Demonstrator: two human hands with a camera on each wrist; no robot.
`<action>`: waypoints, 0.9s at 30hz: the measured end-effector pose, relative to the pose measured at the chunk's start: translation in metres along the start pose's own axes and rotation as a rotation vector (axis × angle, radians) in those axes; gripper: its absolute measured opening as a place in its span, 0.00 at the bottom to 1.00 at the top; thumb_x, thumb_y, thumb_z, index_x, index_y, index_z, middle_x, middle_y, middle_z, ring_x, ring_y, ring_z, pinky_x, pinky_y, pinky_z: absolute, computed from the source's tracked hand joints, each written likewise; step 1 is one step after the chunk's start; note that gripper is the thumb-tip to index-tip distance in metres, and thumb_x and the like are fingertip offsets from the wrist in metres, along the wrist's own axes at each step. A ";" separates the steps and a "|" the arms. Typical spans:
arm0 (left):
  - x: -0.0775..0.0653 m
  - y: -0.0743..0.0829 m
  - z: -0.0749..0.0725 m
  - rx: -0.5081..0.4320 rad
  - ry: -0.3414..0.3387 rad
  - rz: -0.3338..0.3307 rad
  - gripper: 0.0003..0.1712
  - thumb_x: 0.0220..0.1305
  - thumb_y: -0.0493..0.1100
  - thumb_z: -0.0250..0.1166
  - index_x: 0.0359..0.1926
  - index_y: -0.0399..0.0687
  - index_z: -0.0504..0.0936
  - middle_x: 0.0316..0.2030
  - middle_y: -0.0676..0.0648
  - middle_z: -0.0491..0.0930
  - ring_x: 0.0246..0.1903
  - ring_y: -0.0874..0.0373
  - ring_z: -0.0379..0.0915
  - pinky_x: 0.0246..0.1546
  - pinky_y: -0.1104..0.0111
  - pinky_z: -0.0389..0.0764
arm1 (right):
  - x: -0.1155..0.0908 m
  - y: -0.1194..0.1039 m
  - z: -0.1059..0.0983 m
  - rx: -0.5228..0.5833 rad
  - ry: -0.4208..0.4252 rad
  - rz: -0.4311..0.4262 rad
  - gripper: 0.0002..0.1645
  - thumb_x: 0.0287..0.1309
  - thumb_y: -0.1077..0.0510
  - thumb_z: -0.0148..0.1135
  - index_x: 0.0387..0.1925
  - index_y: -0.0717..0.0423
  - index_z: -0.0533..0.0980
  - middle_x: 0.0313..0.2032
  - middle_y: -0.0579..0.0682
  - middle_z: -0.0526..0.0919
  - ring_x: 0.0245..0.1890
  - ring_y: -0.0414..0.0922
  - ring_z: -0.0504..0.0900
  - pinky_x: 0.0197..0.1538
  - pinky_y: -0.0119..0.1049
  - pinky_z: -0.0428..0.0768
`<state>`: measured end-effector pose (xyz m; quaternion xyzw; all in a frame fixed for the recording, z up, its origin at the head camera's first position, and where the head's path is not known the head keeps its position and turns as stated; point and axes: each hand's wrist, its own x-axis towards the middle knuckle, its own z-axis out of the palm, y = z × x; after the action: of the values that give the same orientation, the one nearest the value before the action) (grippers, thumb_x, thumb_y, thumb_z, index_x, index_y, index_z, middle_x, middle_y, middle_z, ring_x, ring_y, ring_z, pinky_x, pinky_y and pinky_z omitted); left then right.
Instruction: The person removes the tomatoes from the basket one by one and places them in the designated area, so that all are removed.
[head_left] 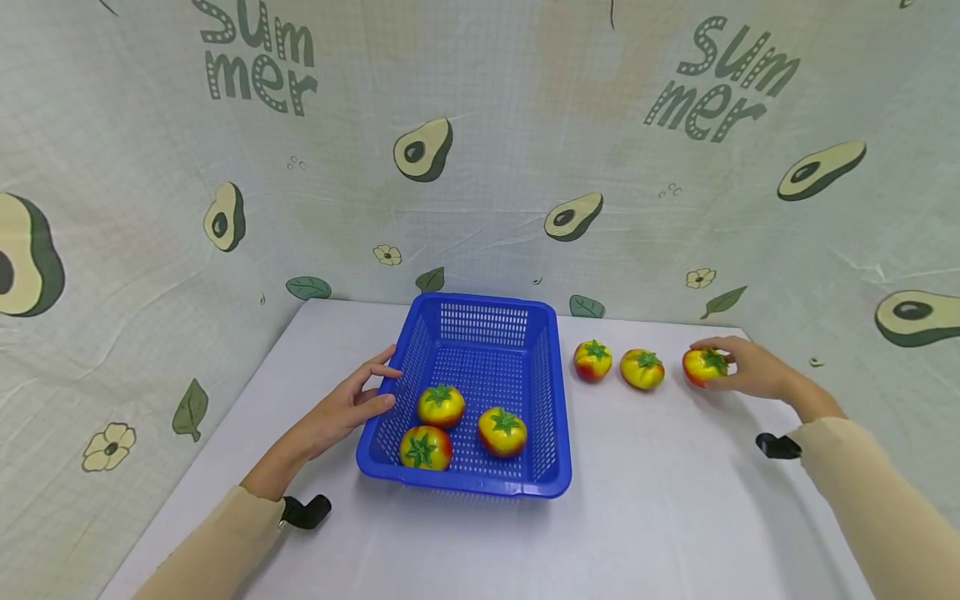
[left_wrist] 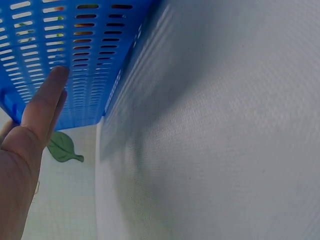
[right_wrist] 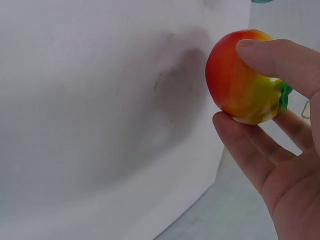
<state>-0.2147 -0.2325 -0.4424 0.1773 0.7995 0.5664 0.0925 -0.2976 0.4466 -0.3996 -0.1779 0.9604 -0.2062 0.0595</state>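
Note:
My right hand [head_left: 753, 368] holds a glossy red-and-yellow tomato [right_wrist: 245, 80] with a green leafy top, thumb on one side and fingertips on the other. In the head view this tomato is at the far right of the table. My left hand [head_left: 347, 408] is at the left wall of a blue plastic basket [head_left: 564, 417], its fingers loosely extended along the rim. The left wrist view shows a fingertip [left_wrist: 61, 72] right against the slotted wall. Inside the basket, toward its near end, lie three similar tomatoes [head_left: 441, 406].
Two more tomatoes, one nearer the basket [head_left: 592, 361] and one farther right [head_left: 642, 369], lie in a row between the basket and my right hand. The white table [head_left: 637, 500] meets a hanging cloth [head_left: 487, 225] with avocado prints at the back and sides.

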 end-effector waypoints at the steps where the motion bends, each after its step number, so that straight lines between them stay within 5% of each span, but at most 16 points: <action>1: 0.000 0.000 0.000 0.000 0.001 -0.001 0.24 0.79 0.46 0.62 0.71 0.50 0.71 0.87 0.52 0.39 0.73 0.28 0.65 0.68 0.39 0.73 | 0.000 0.001 0.001 0.005 -0.002 0.003 0.42 0.62 0.54 0.78 0.73 0.62 0.71 0.69 0.71 0.71 0.61 0.75 0.74 0.59 0.75 0.77; 27: 0.000 0.000 0.000 -0.005 -0.006 -0.001 0.25 0.80 0.45 0.61 0.72 0.48 0.70 0.87 0.52 0.39 0.74 0.28 0.65 0.70 0.38 0.72 | 0.002 0.007 0.012 0.028 -0.029 0.035 0.42 0.63 0.56 0.77 0.73 0.62 0.69 0.70 0.73 0.69 0.63 0.76 0.71 0.59 0.77 0.75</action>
<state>-0.2146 -0.2330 -0.4422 0.1782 0.7979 0.5678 0.0958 -0.2994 0.4472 -0.4132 -0.1630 0.9594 -0.2161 0.0793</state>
